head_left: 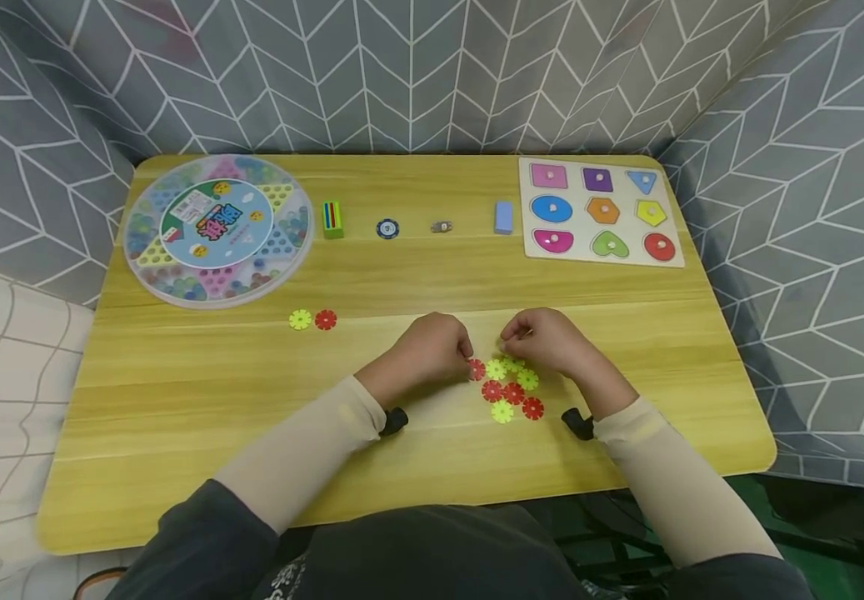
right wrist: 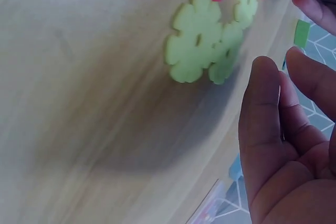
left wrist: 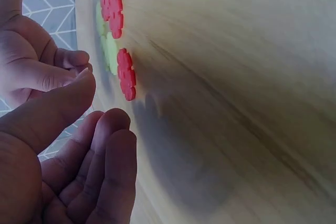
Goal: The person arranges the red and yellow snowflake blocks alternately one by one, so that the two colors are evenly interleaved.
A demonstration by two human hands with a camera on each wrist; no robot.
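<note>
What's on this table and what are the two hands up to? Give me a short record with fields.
Left hand: fingers curled, fingertips beside a red snowflake disc
Right hand: fingers curled over the disc cluster; hold unclear
Cluster: red and yellow-green discs, flat, touching
Apart: yellow disc beside red disc
Far edge: round marble game box, shape puzzle board, blue block
Surface: wooden table

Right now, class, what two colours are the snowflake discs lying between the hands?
Red and yellow-green snowflake discs, clearest in the head view.
</note>
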